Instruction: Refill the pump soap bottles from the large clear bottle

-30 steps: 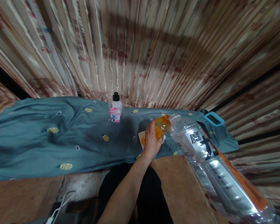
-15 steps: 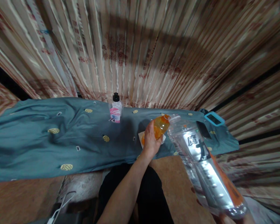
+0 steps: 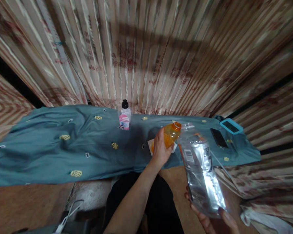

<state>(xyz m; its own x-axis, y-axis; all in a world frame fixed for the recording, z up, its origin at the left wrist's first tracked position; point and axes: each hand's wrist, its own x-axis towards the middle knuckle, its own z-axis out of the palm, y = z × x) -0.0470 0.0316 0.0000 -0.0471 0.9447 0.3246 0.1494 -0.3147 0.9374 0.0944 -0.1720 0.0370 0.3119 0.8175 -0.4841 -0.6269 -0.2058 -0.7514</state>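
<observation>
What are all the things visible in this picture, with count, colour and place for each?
orange bottle: 1, orange, tilted in the left hand above the cloth
clear bottle: 1, clear with silver label, in the right hand, neck toward the orange bottle
small bottle: 1, clear, pink label, black cap, upright at the back
cloth: 1, teal with yellow motifs, spread over the surface
phone: 1, black, right on the cloth
blue-framed item: 1, far right
curtain: striped beige, behind
left hand: grip on orange bottle
right hand: grip on clear bottle

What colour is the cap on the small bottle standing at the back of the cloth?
Black, on the small bottle with a pink label; head view.
</observation>
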